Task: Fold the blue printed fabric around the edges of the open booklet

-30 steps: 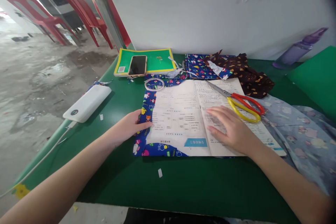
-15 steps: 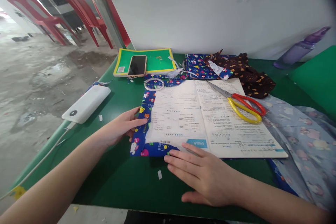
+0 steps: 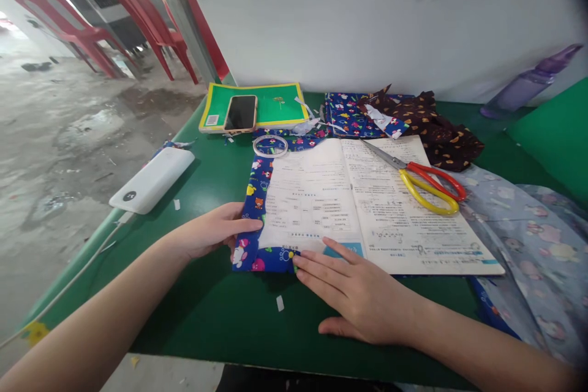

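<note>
Down on the green tabletop [image 3: 220,318], an open white printed paper booklet [image 3: 362,202] lies flat upon a dark blue cartoon-print cloth [image 3: 255,196], whose edge shows along the booklet's left and near sides. Both hands are open and flat, gripping nothing. The left hand [image 3: 209,234] lies on the cloth's left border, its fingertips touching the booklet's left edge. The right hand [image 3: 353,294] rests palm down on the tabletop in front of the booklet, fingers spread, their tips on the cloth and the booklet's near left corner. A pair of scissors with red and yellow handles [image 3: 420,179] lies on the right page. Behind the booklet are a clear tape roll [image 3: 270,146], a green yellow-edged book [image 3: 275,104] bearing a black-screened phone [image 3: 241,113], and a brown patterned fabric [image 3: 436,128]. A white power bank [image 3: 151,180] sits near the tabletop's left edge, and a pale blue printed fabric [image 3: 523,226] spreads to the right.
</note>
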Motion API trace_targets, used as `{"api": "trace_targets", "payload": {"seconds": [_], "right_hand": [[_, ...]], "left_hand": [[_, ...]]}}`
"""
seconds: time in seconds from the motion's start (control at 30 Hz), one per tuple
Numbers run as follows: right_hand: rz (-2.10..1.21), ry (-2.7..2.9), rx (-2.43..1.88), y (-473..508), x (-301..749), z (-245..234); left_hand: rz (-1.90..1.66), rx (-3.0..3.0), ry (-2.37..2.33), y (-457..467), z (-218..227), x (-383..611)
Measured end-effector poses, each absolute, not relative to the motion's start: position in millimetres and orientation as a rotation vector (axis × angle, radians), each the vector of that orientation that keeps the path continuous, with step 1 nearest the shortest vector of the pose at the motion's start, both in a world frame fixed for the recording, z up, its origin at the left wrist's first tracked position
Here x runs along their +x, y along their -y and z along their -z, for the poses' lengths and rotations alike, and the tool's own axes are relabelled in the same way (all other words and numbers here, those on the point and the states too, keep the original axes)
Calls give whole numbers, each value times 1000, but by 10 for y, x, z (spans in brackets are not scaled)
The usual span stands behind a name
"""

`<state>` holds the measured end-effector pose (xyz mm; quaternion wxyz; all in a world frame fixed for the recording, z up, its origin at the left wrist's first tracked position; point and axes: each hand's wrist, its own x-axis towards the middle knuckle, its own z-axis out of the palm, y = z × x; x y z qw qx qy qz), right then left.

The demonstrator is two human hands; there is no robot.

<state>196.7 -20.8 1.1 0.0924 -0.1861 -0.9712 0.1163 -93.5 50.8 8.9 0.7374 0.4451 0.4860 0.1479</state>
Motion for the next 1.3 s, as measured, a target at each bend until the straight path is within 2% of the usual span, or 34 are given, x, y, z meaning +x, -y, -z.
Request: {"api": "trace_targets", "payload": {"seconds": [0.53,0.73,0.9,1.0,1.13,1.3], "right_hand": [[-291,2934,-601,213,1951,13],[-160,2700,-653,296,1828,-5],[-214,2572,-688,268,1624,-91],[-209,2586,-669,187,1513,-106],[-201,2633,-616,99,1435,-61],[-273,2684,-486,115,1457,-11]], "left_hand": [[-377,1224,-1025,-538,-61,-894],[-380,1163,-997,-536,-24,-919],[-363,1192,-1070,-542,-39,-901],[-313,1392,-1288,-555,-81,-913],[-332,1945,-1760,-459,-183,-961],[-79,2299,-1631,-102,-246,-945]]}}
